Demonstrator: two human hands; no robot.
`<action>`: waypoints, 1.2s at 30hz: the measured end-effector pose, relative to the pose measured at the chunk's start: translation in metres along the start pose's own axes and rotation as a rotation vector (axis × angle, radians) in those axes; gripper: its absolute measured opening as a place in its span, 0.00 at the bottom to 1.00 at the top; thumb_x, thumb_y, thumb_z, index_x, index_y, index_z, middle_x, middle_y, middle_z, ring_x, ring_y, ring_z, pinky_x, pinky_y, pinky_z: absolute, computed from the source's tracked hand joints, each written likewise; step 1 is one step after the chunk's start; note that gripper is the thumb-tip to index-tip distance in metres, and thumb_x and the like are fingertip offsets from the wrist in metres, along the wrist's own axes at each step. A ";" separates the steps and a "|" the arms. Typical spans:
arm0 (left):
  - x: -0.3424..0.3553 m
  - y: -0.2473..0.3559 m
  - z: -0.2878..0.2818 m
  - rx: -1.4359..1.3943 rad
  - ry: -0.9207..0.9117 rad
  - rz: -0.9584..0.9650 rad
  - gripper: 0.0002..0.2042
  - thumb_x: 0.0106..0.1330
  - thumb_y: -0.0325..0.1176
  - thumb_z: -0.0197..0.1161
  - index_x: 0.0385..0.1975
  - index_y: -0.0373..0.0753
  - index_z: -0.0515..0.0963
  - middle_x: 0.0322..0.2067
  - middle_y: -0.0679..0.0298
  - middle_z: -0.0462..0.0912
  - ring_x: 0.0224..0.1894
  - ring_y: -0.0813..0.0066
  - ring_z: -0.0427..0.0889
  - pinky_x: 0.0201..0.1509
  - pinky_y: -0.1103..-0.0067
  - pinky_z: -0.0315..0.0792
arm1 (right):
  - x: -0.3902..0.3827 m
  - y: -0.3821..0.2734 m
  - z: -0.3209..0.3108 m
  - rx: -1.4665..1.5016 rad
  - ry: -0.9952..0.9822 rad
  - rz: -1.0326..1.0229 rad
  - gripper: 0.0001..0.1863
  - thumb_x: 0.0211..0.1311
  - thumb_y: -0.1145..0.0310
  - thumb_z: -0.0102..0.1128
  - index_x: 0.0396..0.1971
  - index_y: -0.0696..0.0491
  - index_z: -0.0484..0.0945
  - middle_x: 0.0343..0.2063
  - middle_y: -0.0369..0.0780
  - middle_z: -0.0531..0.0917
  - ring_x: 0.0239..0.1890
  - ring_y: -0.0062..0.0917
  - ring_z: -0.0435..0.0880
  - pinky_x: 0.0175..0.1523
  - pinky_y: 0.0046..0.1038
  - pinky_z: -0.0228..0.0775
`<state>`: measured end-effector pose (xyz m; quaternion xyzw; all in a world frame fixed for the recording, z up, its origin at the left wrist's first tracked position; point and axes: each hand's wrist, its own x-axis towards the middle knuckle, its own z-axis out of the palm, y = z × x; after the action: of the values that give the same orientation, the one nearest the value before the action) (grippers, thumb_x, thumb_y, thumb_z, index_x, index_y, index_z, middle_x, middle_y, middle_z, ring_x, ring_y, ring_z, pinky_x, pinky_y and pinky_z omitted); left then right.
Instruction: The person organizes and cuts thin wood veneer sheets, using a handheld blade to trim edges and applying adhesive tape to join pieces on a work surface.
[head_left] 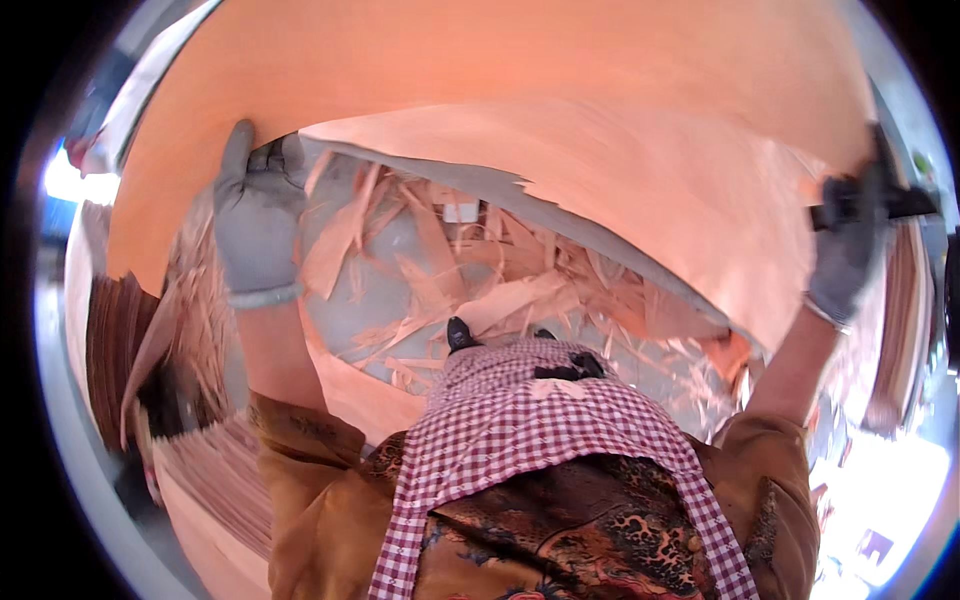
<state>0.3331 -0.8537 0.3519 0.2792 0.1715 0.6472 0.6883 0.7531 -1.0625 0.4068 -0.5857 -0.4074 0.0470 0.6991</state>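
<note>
A large orange-pink wood veneer sheet spans the upper part of the head view, its near edge ragged and curved. My left hand, in a grey glove, grips that edge at the left, thumb on top and the other fingers folded under. At the right end of the sheet is my gloved right hand, closed around a black tool whose exact kind I cannot make out. A paler veneer surface shows below the upper sheet, running down toward my right forearm.
Torn veneer strips litter the grey floor around my shoes. Stacks of veneer stand at the left, lower left and right. A checked apron covers my front.
</note>
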 end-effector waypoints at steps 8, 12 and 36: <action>0.108 -0.135 -0.147 0.581 0.038 -0.443 0.07 0.62 0.27 0.58 0.38 0.34 0.73 0.33 0.59 0.78 0.30 0.67 0.78 0.31 0.77 0.74 | -0.140 0.190 0.010 0.116 0.062 0.792 0.21 0.60 0.73 0.56 0.54 0.54 0.69 0.33 0.30 0.77 0.22 0.12 0.75 0.17 0.10 0.57; 0.120 -0.161 -0.178 0.663 0.204 -0.569 0.07 0.60 0.28 0.60 0.36 0.36 0.73 0.30 0.60 0.78 0.25 0.69 0.78 0.24 0.79 0.70 | -0.172 0.199 0.012 0.251 0.121 1.002 0.21 0.60 0.71 0.56 0.54 0.53 0.69 0.31 0.33 0.78 0.25 0.20 0.82 0.13 0.14 0.58; 0.133 -0.169 -0.197 0.916 0.370 -0.538 0.07 0.61 0.33 0.62 0.37 0.40 0.75 0.24 0.66 0.76 0.22 0.81 0.75 0.17 0.88 0.65 | -0.150 0.179 -0.041 0.478 0.006 1.202 0.21 0.62 0.69 0.54 0.56 0.52 0.67 0.31 0.43 0.83 0.21 0.19 0.81 0.14 0.14 0.58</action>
<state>0.3635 -0.6914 0.1112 0.3777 0.6180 0.3467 0.5960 0.7529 -1.1209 0.1772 -0.5401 0.0154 0.5182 0.6630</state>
